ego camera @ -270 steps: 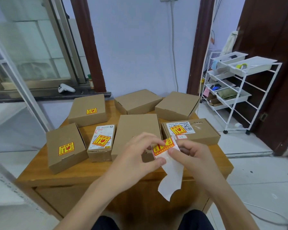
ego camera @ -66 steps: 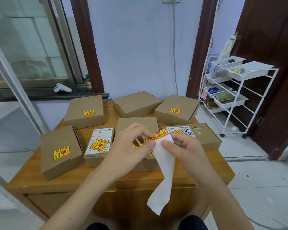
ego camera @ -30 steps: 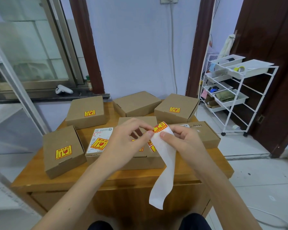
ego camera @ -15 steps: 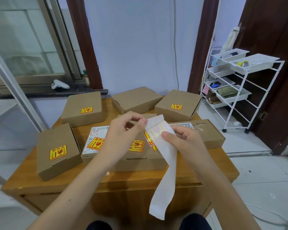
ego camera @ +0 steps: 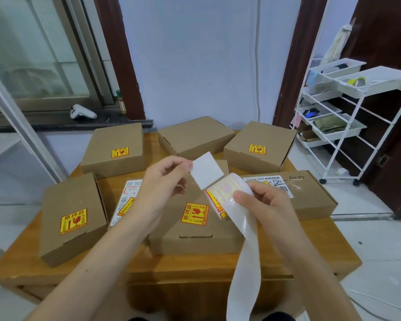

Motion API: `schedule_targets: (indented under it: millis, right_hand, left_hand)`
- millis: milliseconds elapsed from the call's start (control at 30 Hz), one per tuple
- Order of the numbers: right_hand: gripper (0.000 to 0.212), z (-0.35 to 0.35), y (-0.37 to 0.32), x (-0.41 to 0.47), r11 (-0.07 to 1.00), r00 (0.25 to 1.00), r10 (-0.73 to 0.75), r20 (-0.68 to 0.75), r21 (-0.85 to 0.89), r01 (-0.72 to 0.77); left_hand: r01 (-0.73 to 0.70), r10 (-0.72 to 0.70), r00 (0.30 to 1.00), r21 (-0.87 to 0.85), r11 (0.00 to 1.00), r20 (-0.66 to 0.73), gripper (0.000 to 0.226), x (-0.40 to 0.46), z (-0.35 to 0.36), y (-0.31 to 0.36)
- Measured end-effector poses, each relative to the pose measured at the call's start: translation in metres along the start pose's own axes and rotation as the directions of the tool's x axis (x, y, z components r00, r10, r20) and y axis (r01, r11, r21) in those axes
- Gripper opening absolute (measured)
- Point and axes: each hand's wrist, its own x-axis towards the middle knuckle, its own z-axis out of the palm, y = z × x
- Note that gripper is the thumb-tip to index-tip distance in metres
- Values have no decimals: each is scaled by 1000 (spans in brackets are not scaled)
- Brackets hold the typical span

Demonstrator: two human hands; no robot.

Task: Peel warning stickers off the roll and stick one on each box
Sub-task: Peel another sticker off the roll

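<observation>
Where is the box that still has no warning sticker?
In the head view, the bare box sits centre of the back row, between two stickered boxes, beyond the left hand.

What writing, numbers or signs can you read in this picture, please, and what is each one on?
"12V4A 48W", then blurred characters: white label on the right-hand box.
Handwritten pen marks beside that label: not legible.
Yellow and red warning stickers on the boxes: arrow and broken-glass signs; the characters are too small to read.
White printed box: print too small to read.
</observation>
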Motion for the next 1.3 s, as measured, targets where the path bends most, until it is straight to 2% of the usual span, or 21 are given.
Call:
schedule_targets:
  millis: [67, 167, 233, 300, 367, 500, 633, 767, 867, 967, 1067, 1167, 1233, 1300]
  right_hand:
    - [3, 0, 3, 5, 1000, 1000, 20, -8, 24, -20]
    - [10, -2, 6, 11, 998, 998, 56, -21, 45, -55]
    - [2, -3, 7, 15, 996, 998, 67, -18, 58, -66]
    - [12, -4, 9, 19, 995, 997, 71, -19, 71, -70]
    - [10, -6, 11, 23, 993, 997, 79, -23, 88, -76]
    - [21, -8, 16, 30, 994, 997, 69, -19, 89, -68]
    - [20, -10, 22, 38, 992, 997, 78, -18, 102, -75]
    - [18, -11, 26, 43, 991, 996, 86, -18, 100, -84]
    - [18, -13, 29, 44, 990, 996, 89, -28, 110, -85]
    - [18, -15, 30, 44, 991, 996, 90, -29, 98, -86]
    - [19, -17, 30, 43, 990, 994, 102, -39, 98, -97]
    - [21, -22, 30, 38, 990, 992, 107, -62, 95, -101]
    - [20, -26, 28, 34, 991, 992, 104, -72, 91, -97]
    - [10, -29, 26, 29, 992, 991, 98, -95, 89, -89]
  left_hand:
    - [32, -33, 999, -48, 998, -26, 15, 12, -4, -4]
    - [27, -31, 998, -69, 997, -52, 15, 37, -11, -10]
    - [15, -20, 997, -69, 997, -80, 15, 57, -12, -13]
    - [1, -8, 993, -59, 998, -117, 13, 80, -12, -16]
    - [-25, 24, 990, -11, 1000, -140, 13, 102, -11, -21]
    - [-75, 98, 982, 145, 987, -163, 14, 148, -13, -42]
    - [-96, 157, 974, 331, 939, -162, 12, 183, -13, -63]
    - [-144, 259, 958, 574, 806, -122, 14, 200, -11, -76]
    - [-194, 307, 952, 782, 592, 3, 14, 203, -12, -84]
    - [-220, 318, 946, 856, 467, 70, 17, 204, -11, -87]
    - [-245, 328, 939, 871, 426, 103, 23, 206, -8, -87]
    - [-239, 266, 954, 889, 391, 139, 33, 206, -8, -83]
    - [-236, 180, 966, 917, 321, 185, 42, 203, -10, -80]
    - [-267, 101, 963, 935, 232, 250, 48, 198, -13, -74]
